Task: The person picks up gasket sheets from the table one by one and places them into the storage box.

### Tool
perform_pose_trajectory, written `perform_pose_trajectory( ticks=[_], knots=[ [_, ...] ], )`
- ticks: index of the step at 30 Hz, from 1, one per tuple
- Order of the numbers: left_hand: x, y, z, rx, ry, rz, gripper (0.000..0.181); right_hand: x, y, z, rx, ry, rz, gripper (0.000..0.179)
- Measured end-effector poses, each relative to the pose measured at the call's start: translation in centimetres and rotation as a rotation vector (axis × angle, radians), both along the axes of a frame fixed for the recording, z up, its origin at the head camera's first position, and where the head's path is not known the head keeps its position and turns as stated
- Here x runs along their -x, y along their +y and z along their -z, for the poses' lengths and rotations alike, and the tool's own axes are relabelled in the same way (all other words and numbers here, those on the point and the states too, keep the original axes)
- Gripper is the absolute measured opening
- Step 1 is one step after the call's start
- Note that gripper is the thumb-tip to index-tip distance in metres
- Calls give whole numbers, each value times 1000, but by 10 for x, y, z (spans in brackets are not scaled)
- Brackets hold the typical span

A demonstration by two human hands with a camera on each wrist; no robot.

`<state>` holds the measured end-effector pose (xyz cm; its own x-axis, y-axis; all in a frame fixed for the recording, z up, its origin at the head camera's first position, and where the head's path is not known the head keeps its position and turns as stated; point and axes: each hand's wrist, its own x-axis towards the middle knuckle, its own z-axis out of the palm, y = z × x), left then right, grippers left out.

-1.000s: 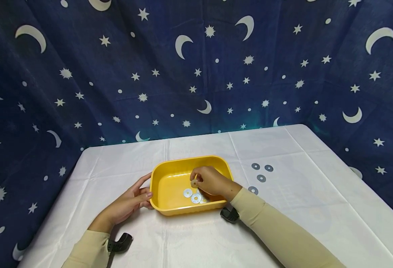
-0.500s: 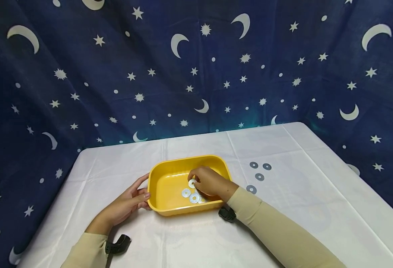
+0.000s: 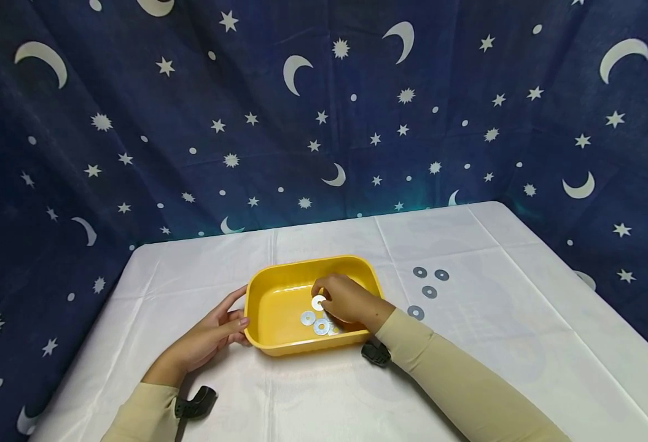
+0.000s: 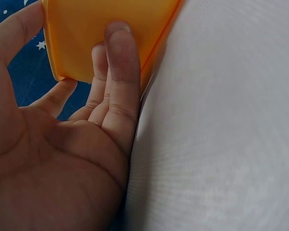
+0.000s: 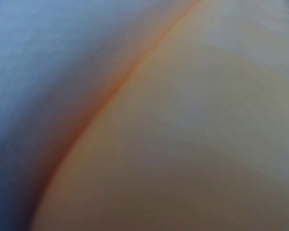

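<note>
In the head view, a yellow plastic tray [image 3: 279, 345] stands on the white-covered table. My left hand [image 3: 207, 337] rests against its left end, thumb and fingers spread and touching the rim and outer wall. The left wrist view shows those fingers [image 4: 123, 72] nearly straight against the tray wall [image 4: 77, 29]. Inside the tray's right half, my right hand [image 3: 348, 299] pinches a flat metal washer [image 3: 318, 302] between thumb and fingers. Just below it several more washers [image 3: 320, 326] lie on the tray floor, partly hidden by that hand. The right wrist view is a blur of pale surfaces.
Several grey washers [image 3: 429, 292] lie apart on the white tablecloth [image 3: 489, 331] right of the tray. Black wrist cameras [image 3: 195, 403] sit below both hands. A dark blue curtain [image 3: 268, 159] with moons and stars rises behind the table.
The washer in my right hand has tilted, so its face shows brighter. Both hands and the tray have otherwise kept their places; the whole view has shifted slightly.
</note>
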<state>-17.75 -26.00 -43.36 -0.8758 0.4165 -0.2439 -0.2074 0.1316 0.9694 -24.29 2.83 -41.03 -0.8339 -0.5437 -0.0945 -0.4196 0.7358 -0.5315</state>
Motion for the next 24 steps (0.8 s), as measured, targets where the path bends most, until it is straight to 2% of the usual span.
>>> perform_pose_trajectory(
  ticks=[11, 14, 18, 21, 24],
  knots=[
    [2, 2, 0, -1, 6, 2, 67, 0, 3, -3, 32, 18, 27, 21],
    [1, 2, 1, -8, 7, 3, 67, -2, 4, -6, 94, 82, 46, 22],
    [0, 1, 1, -26, 18, 9, 67, -8, 11, -13, 204, 213, 55, 20],
    [-1, 1, 2, -33, 23, 9, 67, -13, 19, -19, 251, 262, 65, 18],
    [-1, 0, 2, -36, 25, 7, 67, -18, 29, -23, 253, 284, 91, 18]
  ],
)
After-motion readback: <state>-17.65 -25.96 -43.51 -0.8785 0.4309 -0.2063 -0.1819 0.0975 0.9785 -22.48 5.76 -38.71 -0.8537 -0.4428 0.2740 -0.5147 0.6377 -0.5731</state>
